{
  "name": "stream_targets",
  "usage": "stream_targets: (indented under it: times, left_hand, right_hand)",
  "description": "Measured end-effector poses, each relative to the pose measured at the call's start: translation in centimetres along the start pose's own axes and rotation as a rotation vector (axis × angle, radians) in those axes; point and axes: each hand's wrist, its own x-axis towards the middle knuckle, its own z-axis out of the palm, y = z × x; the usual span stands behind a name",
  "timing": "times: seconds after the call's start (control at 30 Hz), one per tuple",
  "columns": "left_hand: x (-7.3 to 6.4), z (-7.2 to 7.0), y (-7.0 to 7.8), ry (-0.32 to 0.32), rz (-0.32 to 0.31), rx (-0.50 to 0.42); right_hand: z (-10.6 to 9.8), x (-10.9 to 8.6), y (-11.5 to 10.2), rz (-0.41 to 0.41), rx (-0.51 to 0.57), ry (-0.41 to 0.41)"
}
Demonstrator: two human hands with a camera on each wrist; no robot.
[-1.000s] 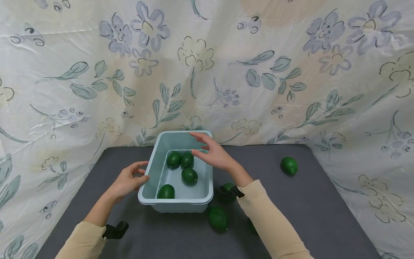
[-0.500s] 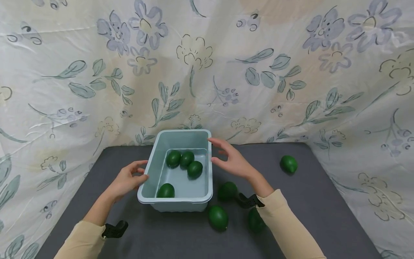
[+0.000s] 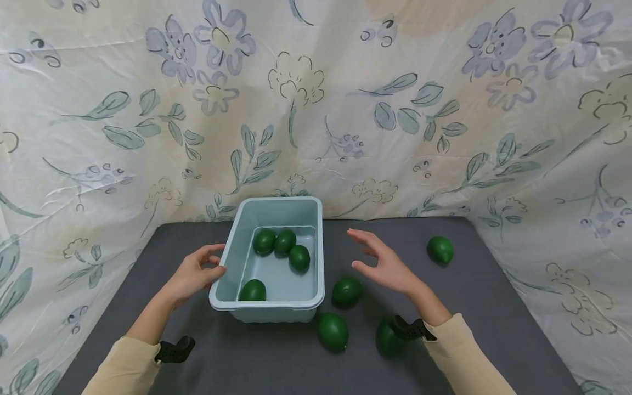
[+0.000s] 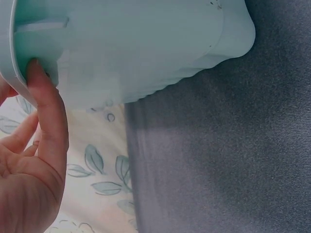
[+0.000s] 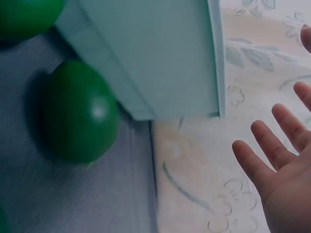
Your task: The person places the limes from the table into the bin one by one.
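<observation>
A pale blue-green plastic bin [image 3: 270,305] stands left of the middle on the dark table, with several green limes [image 3: 299,258] lying inside. My left hand [image 3: 195,276] holds its left rim; in the left wrist view the thumb [image 4: 46,107] tucks under the lip. To the right of the bin, my right hand [image 3: 387,266] hovers with nothing in it, fingers spread and loosely bent. Below that hand, one lime [image 3: 347,292] sits close by the bin's right side. The right wrist view shows this lime [image 5: 80,114] beside the bin wall, with the right hand's fingers apart from both.
Another lime [image 3: 333,332] lies near the bin's front right corner. One more lime [image 3: 389,339] is partly behind the black right wrist strap [image 3: 412,329]. A further lime [image 3: 440,250] rests at the far right of the table [image 3: 474,307]. A floral curtain [image 3: 316,109] hangs behind.
My right hand has moved from over the bin out to the right, uncovering limes on the table. Inside the bin, one lime has rolled slightly right and back. The left hand stays at the rim.
</observation>
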Motion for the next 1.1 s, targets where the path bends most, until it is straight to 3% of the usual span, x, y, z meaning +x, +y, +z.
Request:
stream_targets:
  times: [0.27,0.67,1.1]
  left_hand:
    - [-0.1,-0.2,0.2,-0.004,0.005,-0.002]
    - [0.1,-0.1,0.1,0.007,0.004,0.007]
    - [-0.1,0.0,0.0,0.002,0.005,-0.004]
  right_hand:
    - [-1.0,-2.6,-1.8,-0.001,0.010,-0.002]
    - [-0.6,-6.3,3.1,0.000,-0.078,-0.055]
    - [-0.6,-10.1,4.8,0.117,-0.075,-0.191]
